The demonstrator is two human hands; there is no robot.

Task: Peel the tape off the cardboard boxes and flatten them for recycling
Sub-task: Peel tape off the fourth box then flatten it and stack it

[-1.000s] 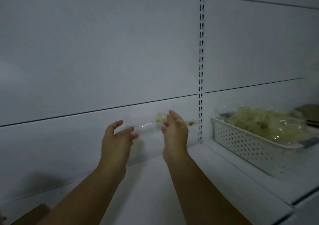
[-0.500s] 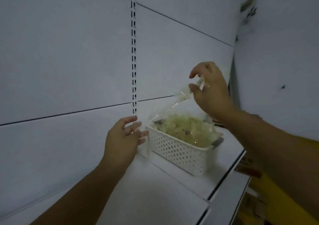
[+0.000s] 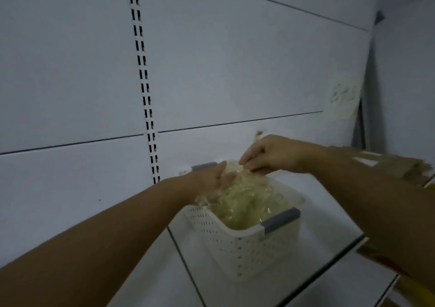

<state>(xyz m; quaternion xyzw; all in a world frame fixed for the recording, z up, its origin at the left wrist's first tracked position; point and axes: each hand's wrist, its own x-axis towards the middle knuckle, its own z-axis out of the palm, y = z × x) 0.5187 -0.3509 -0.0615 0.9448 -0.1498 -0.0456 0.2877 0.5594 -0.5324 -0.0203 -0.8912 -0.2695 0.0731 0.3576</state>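
Both hands have come down over the basket (image 3: 235, 235) since 0.5 s ago, when the right held a strip high. The tape wad (image 3: 247, 207) fills it; it is probably light, soft and clingy, best pinched where folds hide the glue. The left hand (image 3: 211, 180) presses it with straight fingers; the right hand (image 3: 270, 157) pinches its top. Beyond, cardboard (image 3: 400, 165) lies at right.

The white basket (image 3: 235, 250) on the shelf (image 3: 324, 212) is heaped above its rim with crumpled tape (image 3: 249, 205). Bare shelf lies before it and at its right. The back panel (image 3: 235, 71) closes behind; cardboard (image 3: 400, 165) blocks far right
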